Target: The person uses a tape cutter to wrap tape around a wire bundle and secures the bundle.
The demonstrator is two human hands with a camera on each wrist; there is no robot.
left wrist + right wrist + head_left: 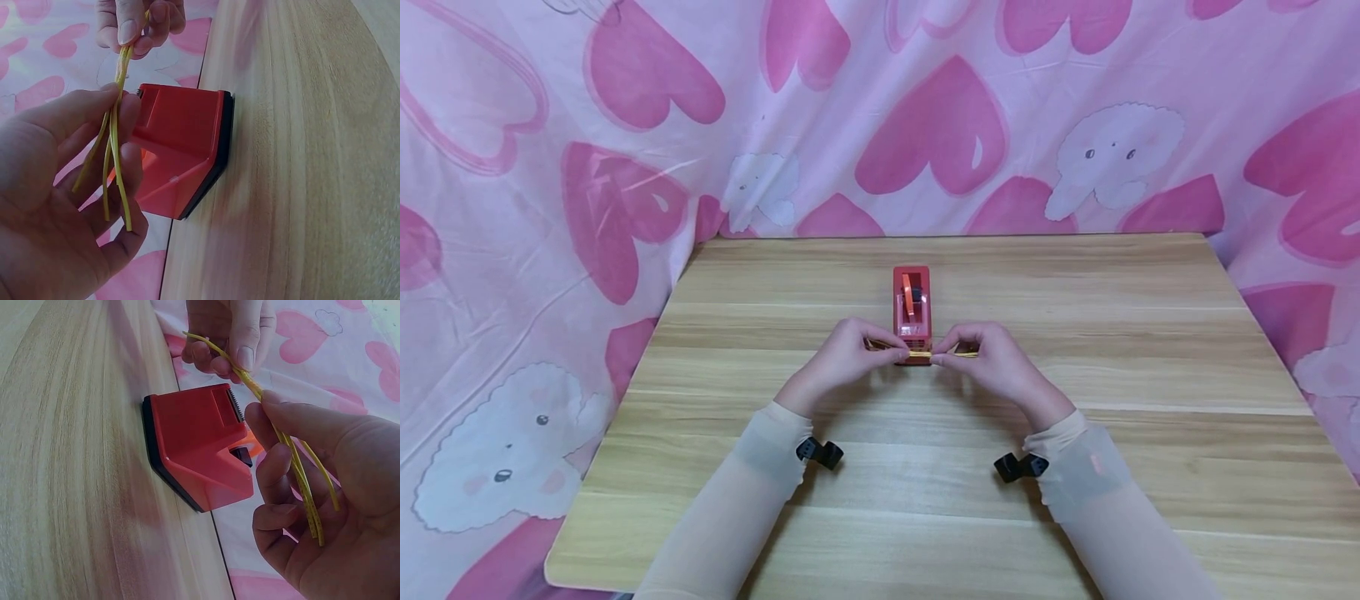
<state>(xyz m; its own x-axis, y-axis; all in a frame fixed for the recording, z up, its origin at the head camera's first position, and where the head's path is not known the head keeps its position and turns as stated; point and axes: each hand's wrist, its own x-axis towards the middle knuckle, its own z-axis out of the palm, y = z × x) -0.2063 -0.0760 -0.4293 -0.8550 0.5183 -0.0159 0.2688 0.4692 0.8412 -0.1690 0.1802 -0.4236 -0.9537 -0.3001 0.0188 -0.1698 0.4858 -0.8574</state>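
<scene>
Cloth (1213, 75), pale pink and printed with darker pink hearts and fluffy white animal faces, fills the top and both sides of the head view. Below it a light wood-grain tabletop (910, 533) spreads across the middle and bottom. Two arms in beige sleeves (722, 508) reach up from the lower left and lower right of the frame. Their hands, the left hand (850, 354) and the right hand (996, 358), nearly meet at the centre, thumbs and index fingers facing each other. Just beyond the fingertips, at the centre, a red tape dispenser (181, 147) with a black base stands on the wood. A small black camera (820, 452) is worn at each wrist. Thin yellow strands (122, 65), bundled together, run between the hands at the near end of the dispenser; whether they touch it cannot be told. Each hand pinches the bundle between thumb and index finger, the tips closed on it and the other fingers loosely bent; in both wrist views, loose ends splay across the palm. Inside the dispenser sits an orange ring (908, 296), and the right wrist view shows its toothed cutting edge (235, 403), upper centre.
</scene>
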